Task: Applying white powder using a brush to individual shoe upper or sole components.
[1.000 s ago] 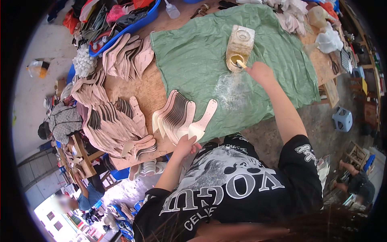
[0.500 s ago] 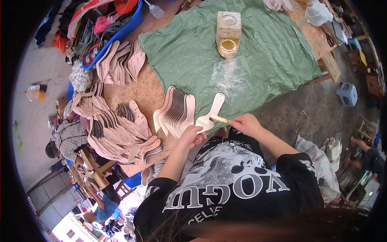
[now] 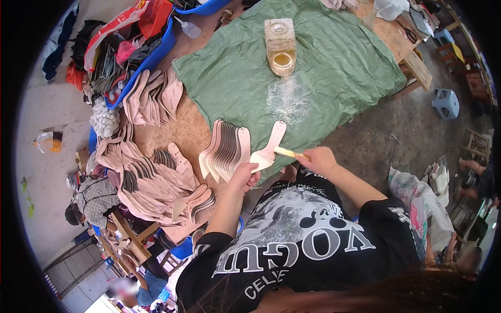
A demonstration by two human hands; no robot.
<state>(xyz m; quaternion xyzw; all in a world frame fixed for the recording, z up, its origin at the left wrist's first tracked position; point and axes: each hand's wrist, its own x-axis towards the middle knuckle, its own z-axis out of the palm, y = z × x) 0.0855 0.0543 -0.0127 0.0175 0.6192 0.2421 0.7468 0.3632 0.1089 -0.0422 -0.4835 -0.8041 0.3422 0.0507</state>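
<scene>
The flat, pink, spoon-shaped piece (image 3: pixel 275 136) is at the near edge of the brown wooden table (image 3: pixel 189 125). The left hand (image 3: pixel 245 177) pinches its wide end; the right hand (image 3: pixel 320 159) has fingers wrapped round a thin yellow brush (image 3: pixel 288 153). A loose pinch might drop it. Big pale letters mark the black cloth shirt (image 3: pixel 334 268).

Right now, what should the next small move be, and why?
Probably a short brush stroke across the pink-and-cream piece: the right hand holds the brush with its head at the piece's right edge, while the left hand grips the cream end, likely steadying it. Bristle contact is unclear.
</scene>
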